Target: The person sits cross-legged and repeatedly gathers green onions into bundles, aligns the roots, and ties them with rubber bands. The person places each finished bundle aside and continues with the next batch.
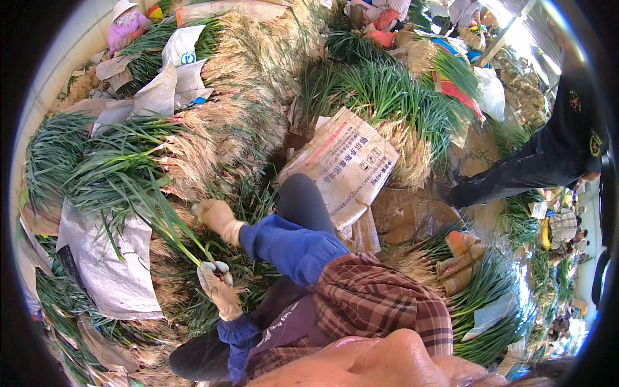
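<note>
My left hand (220, 292), in a pale glove with whitish fingertips, is closed around the lower stalks of a few green onions (181, 246). Their long leaves reach up and left over a leafy heap. Above it is my right hand (215, 217), also gloved and blurred by motion, over a bed of pale roots and green leaves; whether its fingers hold anything cannot be told. Bunches of green onions (121, 155) lie to the left, their straw-coloured roots (188, 155) facing right. A white woven sheet (116, 266) lies below them.
A printed woven sack (338, 164) lies beside my bent knee (300, 193). More onion piles (382, 87) stand beyond it. A person's dark-trousered leg (512, 164) is at the right, on wet brown ground. Other people sit among piles at the top, one in pink (125, 29).
</note>
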A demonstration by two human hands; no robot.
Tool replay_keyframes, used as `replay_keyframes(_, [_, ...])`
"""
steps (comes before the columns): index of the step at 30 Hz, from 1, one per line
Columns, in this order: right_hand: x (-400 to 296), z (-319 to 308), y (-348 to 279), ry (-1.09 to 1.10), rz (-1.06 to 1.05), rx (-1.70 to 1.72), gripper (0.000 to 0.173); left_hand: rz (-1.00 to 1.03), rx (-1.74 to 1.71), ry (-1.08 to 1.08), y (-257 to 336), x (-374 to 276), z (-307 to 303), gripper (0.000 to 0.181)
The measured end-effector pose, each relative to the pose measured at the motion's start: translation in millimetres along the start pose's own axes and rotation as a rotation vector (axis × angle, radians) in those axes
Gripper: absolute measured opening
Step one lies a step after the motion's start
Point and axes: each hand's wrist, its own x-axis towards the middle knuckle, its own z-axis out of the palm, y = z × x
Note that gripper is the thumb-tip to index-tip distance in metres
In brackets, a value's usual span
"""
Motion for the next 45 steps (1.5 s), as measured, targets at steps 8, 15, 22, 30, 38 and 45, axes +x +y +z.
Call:
replay_keyframes(8, [-45.0,-74.9,-39.6,-0.347,0.101,0.334,0.037,0.085,0.004,0.014,-23.5,24.7,-0.3,0.028])
replay_keyframes(15, [38.9,-398.6,-28.9,0.570,-0.201,0.287,0.044,0.223,-0.080,0.333,38.1,34.0,-95.3,0.034])
replay_keyframes(22, [54.5,-596.9,56.8,0.413,0.317,-1.416,0.046,0.372,0.204,0.388,95.7,49.3,-114.1,0.027])
replay_keyframes(30, [141.0,-112.5,-64.4,-0.179,-0.744,-0.856,0.040,-0.317,-0.626,-0.018,-19.3,99.8,-134.9,0.028])
replay_keyframes(38, [142.6,12.6,-108.6,-0.266,-0.616,-1.015,0.029,-0.071,-0.304,-0.232,45.5,102.3,-104.4,0.036])
replay_keyframes(45, [7.6,19.6,-72.2,-1.112,-0.640,-1.068,0.033,0.148,-0.171,-0.202,6.4,114.2,-80.6,0.038])
